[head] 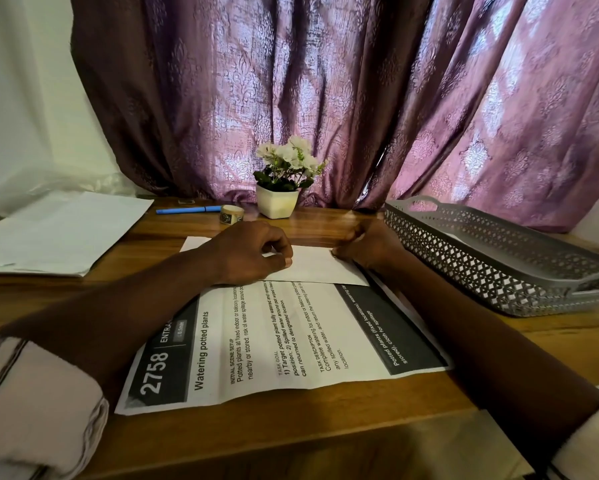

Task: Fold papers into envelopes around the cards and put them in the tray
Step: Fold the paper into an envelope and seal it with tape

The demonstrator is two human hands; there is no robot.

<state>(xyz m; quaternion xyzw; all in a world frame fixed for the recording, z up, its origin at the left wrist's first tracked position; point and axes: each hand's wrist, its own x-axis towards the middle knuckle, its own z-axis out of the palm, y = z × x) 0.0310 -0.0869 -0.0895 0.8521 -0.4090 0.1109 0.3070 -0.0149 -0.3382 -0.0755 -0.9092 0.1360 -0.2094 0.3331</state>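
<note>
Since the head view is the only one, everything rests on it: a printed paper (284, 341) lies flat on the wooden table (291, 427), its far part turned back towards the person as a white flap (315, 266), and no card shows, so one may lie hidden under that fold. Such a sheet should be light, thin and limp, quick to slide on smooth wood and easy to crease crooked, so it is probably best held down near the fold line and worked at the flap's edges and corners. On the flap the left hand (249, 254) has its fingers curled in close, the thumb tip (287, 261) set down on the white surface; whether it pinches or only presses I cannot tell. At the flap's right edge the right hand (367, 247) also has its fingers drawn in, the tips seeming to nip the paper. To the right, apart from the sheet, stands the grey lattice tray (481, 268), and what it holds is hard to make out
</note>
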